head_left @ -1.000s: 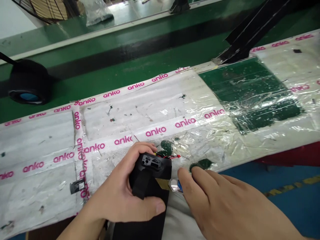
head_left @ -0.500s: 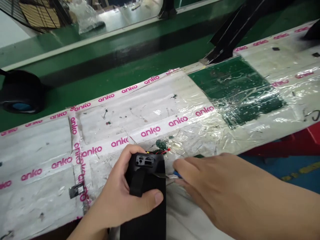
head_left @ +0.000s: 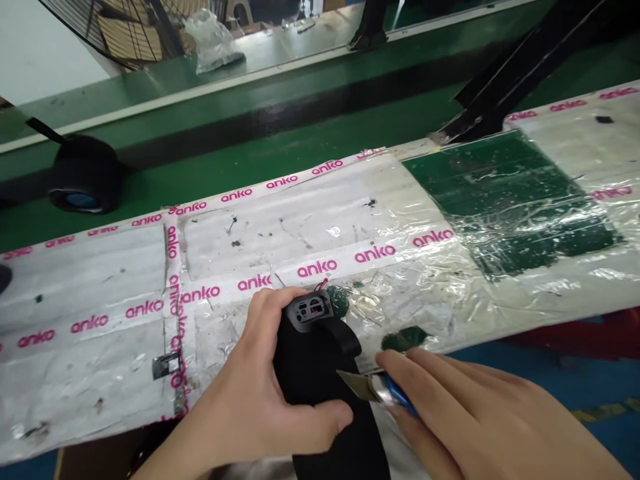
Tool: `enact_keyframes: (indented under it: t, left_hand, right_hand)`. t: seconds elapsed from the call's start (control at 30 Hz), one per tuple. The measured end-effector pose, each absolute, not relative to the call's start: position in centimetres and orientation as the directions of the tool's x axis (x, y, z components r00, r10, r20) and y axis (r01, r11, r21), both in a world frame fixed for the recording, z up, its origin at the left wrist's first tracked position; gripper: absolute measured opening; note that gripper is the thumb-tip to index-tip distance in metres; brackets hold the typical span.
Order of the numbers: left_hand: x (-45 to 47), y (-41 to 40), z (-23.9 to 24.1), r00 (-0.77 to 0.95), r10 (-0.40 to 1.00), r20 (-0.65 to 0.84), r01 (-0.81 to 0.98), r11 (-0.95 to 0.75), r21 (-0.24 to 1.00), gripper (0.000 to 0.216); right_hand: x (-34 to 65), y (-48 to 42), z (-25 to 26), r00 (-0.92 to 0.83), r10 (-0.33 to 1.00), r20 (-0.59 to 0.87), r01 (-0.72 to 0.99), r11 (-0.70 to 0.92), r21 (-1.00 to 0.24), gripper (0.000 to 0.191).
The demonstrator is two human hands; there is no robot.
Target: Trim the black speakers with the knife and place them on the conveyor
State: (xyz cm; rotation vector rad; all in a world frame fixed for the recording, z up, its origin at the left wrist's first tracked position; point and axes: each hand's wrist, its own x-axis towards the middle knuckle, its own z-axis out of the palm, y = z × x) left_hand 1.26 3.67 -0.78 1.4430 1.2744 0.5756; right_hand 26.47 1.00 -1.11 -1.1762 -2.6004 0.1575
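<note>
1. Taped workbench (head_left: 100,347), white sheets w/ pink "anko" tape, runs across the view.
2. Black device (head_left: 320,373) at bench's near edge; left hand (head_left: 260,407) wrapped tight round it.
3. Right hand (head_left: 475,420) pinches blue-handled blade (head_left: 373,390), tip touching device's side.
4. Red wires (head_left: 321,285) at device top.

White taped bench top (head_left: 100,280) with pink anko tape (head_left: 317,269), green conveyor belt (head_left: 280,143), black fan (head_left: 83,180) beyond.
</note>
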Motion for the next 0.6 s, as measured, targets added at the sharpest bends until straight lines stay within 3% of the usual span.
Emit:
enact_keyframes:
  t: [0.1,0.2,0.3,0.43,0.6]
  left_hand:
    - [1.5,4.1,-1.0,0.338,0.904,-0.263,0.375,0.127,0.918,0.094]
    - [1.8,4.4,-1.1,0.347,0.89,-0.296,0.339,0.176,0.924,0.094]
    - [2.1,4.7,-1.1,0.357,0.88,-0.315,0.323,0.2,0.925,0.096]
    - [2.2,5.0,-0.7,0.363,0.866,-0.343,0.353,0.213,0.911,0.097]
    - [2.4,5.2,-0.3,0.356,0.854,-0.38,0.367,0.247,0.897,0.095]
  right_hand:
    - [26.9,1.8,-0.9,-0.705,0.702,0.104,0.691,0.712,-0.124,0.038]
    - [27.1,2.6,-0.8,-0.743,0.665,0.073,0.66,0.747,-0.08,0.037]
    - [26.9,3.3,-0.6,-0.739,0.67,0.072,0.665,0.743,-0.082,0.038]
    - [26.6,3.9,-0.5,-0.71,0.698,0.092,0.692,0.716,-0.094,0.056]
    - [26.4,4.0,-0.4,-0.695,0.709,0.117,0.7,0.705,-0.113,0.057]
